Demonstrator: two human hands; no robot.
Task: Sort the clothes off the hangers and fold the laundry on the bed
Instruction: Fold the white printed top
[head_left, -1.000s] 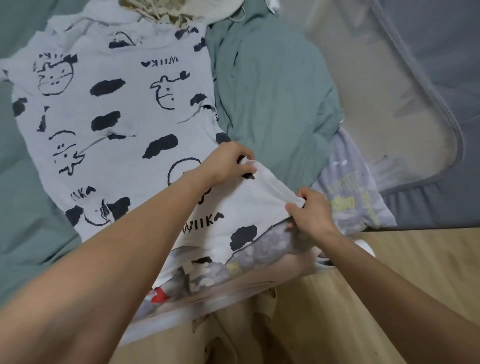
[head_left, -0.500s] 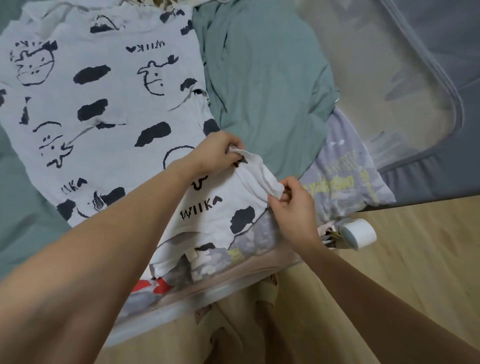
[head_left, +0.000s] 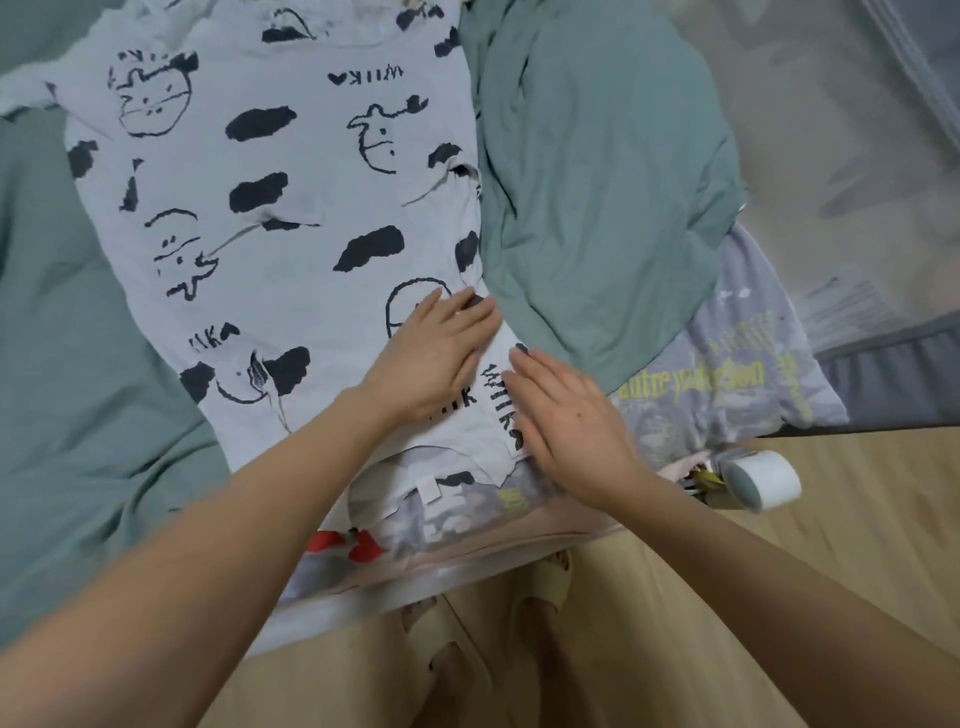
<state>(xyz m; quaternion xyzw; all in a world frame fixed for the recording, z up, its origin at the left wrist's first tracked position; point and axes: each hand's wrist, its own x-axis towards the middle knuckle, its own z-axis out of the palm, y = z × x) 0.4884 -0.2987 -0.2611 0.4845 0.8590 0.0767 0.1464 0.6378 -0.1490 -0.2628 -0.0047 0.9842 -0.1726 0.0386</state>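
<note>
On the bed (head_left: 78, 364), both flat, wide-gripped hands, left hand (head_left: 434, 353) and right hand (head_left: 566, 421), press the printed shirt (head_left: 270, 218).

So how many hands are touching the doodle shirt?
2. The left hand lies flat on the white doodle shirt near its right edge; the right hand presses flat on the folded-in sleeve just beside it. None look hidden.

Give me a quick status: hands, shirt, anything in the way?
Both hands, left and right, flat on printed shirt. Sleeve folded in. Green garment alongside.
</note>
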